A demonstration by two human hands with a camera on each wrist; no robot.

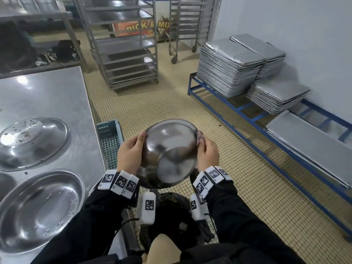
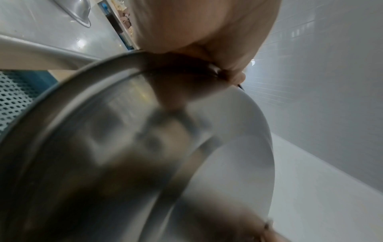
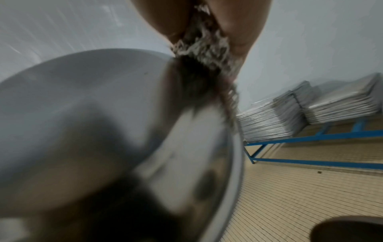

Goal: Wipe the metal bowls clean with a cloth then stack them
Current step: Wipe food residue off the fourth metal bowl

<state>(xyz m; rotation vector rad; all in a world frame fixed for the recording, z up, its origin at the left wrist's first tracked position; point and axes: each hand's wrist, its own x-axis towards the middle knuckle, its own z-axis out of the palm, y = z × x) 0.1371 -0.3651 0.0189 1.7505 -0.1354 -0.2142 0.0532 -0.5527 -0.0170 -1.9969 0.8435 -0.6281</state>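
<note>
I hold a metal bowl [image 1: 169, 149] over the floor, tilted so its flat underside faces me. My left hand [image 1: 131, 151] grips its left rim, thumb on the outer wall; up close the hand [image 2: 196, 29] curls over the bowl [image 2: 145, 147] edge. My right hand [image 1: 206, 151] pinches a frayed cloth [image 3: 203, 44] against the right rim of the bowl [image 3: 103, 114]; only a bit of cloth [image 1: 200, 138] shows from the head. On the steel table [image 1: 47, 96] an upside-down bowl [image 1: 32, 141] carries crumbs, and an upright bowl [image 1: 40, 208] sits nearer me.
A teal plastic crate [image 1: 110, 141] stands on the floor by the table's edge. Wheeled tray racks [image 1: 125, 54] stand at the back. Stacks of metal trays [image 1: 228, 67] lie on a low blue frame [image 1: 238, 109] along the right wall. Tiled floor lies between.
</note>
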